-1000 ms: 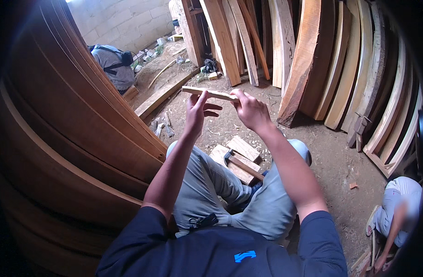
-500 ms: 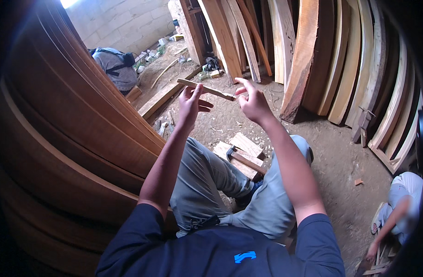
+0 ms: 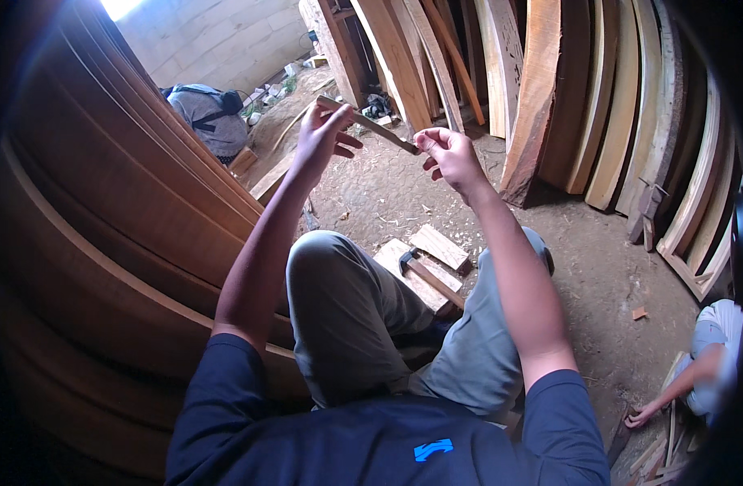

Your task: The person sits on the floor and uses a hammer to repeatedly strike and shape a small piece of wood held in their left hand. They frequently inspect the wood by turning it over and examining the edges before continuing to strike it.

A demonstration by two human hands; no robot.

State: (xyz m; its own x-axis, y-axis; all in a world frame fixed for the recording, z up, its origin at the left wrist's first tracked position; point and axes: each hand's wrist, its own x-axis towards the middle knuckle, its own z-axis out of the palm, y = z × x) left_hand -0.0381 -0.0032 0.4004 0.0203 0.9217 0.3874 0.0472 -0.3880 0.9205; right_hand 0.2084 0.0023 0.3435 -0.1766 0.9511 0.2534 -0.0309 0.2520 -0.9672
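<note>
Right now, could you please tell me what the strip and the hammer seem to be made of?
The strip is probably bare wood: dull, brownish, though its grain is unclear. The hammer likely has a metal head, dark with a slight sheen, and a wooden handle, plain brown.

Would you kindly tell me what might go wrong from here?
The thin greyish-brown wooden strip might slip: the left hand pinches it near one end, while the right hand is at the other, its grip unclear.
The dark-headed hammer with a wooden handle lies on a pale rectangular wooden block, so a nudge might knock it off.
The large brown wooden boards stand close to the left arm, which might bump them.
</note>
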